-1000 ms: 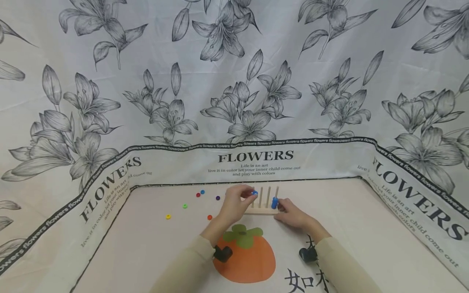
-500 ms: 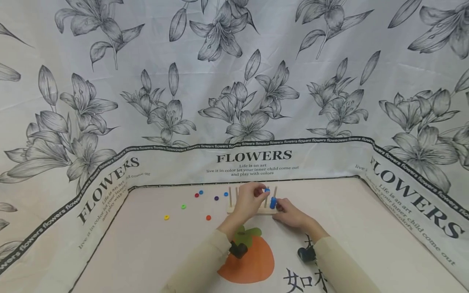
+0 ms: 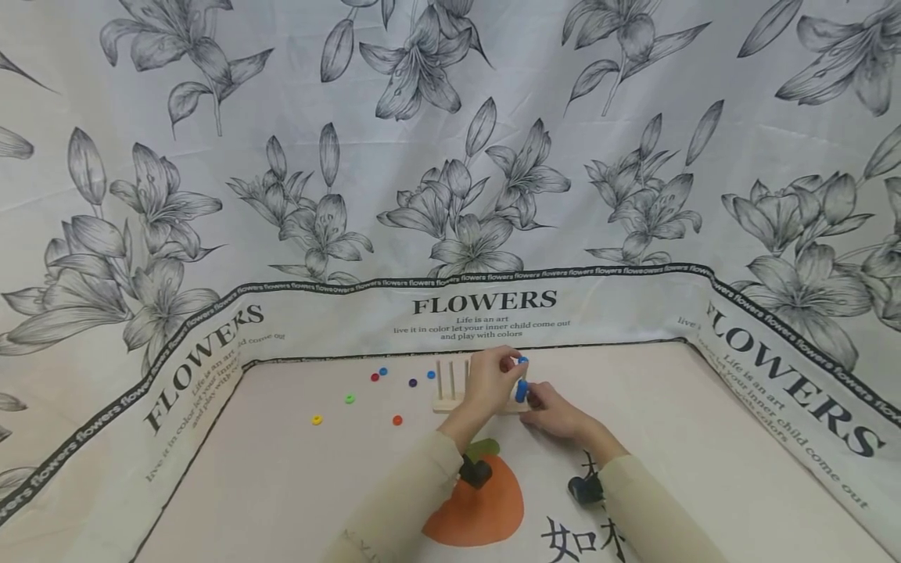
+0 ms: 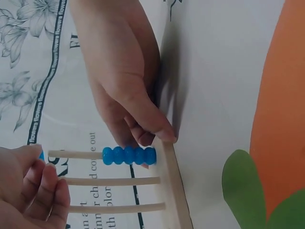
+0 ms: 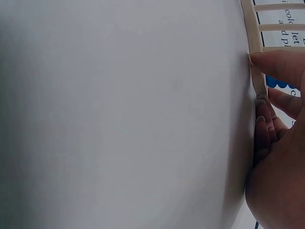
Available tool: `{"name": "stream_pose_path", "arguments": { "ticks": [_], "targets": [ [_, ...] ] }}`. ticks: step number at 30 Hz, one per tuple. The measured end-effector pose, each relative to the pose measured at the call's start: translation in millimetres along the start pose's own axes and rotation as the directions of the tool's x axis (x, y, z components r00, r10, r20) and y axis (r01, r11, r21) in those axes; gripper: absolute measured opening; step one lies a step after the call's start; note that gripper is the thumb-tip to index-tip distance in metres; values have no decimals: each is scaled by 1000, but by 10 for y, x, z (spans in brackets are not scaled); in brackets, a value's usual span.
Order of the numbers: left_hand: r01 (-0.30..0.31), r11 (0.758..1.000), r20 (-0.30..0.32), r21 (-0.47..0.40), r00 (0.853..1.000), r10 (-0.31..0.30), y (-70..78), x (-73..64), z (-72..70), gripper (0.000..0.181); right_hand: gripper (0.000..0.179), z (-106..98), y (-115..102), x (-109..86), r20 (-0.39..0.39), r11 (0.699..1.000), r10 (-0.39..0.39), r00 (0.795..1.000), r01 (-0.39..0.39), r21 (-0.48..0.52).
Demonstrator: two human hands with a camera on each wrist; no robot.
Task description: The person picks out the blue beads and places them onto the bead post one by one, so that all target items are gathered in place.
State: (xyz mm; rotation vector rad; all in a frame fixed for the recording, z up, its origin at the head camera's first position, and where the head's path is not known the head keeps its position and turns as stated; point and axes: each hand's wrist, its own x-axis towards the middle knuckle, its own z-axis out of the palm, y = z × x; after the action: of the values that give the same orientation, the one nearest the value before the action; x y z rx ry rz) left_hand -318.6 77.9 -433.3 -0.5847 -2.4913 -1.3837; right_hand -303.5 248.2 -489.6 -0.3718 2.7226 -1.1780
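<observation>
My left hand (image 3: pixel 491 381) pinches a small blue bead (image 3: pixel 523 360) at the tip of the rightmost peg of a wooden peg stand (image 3: pixel 445 406). Only a sliver of that bead shows past the fingers in the left wrist view. Lower on the same peg sits a stack of several blue beads (image 4: pixel 128 155), down against the base. My right hand (image 3: pixel 559 412) grips the right end of the base, its thumb on the near side, as the right wrist view also shows. Some middle pegs are hidden behind my left hand in the head view.
Loose beads lie left of the stand: yellow (image 3: pixel 317 420), green (image 3: pixel 349 399), red (image 3: pixel 375 377), purple (image 3: pixel 413 382), orange-red (image 3: pixel 397 420) and two blue, one by the stand (image 3: pixel 431 375). A flower-printed curtain (image 3: pixel 479 313) rises behind. The cloth has a printed persimmon (image 3: pixel 486 508).
My left hand has carried the blue bead rightward across the pegs to the top of the rightmost one. My right hand keeps its grip on the base.
</observation>
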Motion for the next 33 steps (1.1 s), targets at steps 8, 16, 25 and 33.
{"name": "stream_pose_path", "arguments": {
  "ticks": [8, 16, 25, 33],
  "targets": [
    [29, 1000, -29, -9, 999, -29, 38, 17, 58, 18, 58, -8, 17, 3, -6, 1000, 5, 1000, -5, -21],
    [32, 999, -43, 12, 999, -31, 72, 43, 124, 22, 56, -46, 25, -5, -2, 998, -53, 999, 53, -35],
    [14, 983, -48, 183, 999, -5, -15, 21, 213, 22, 58, -30, -2, -20, -5, 997, -63, 998, 62, -37],
    [-24, 960, -22, 280, 999, 31, -97, -40, 278, 16, 62, 7, 3, -20, -20, 999, -19, 1000, 19, -28]
  ]
}}
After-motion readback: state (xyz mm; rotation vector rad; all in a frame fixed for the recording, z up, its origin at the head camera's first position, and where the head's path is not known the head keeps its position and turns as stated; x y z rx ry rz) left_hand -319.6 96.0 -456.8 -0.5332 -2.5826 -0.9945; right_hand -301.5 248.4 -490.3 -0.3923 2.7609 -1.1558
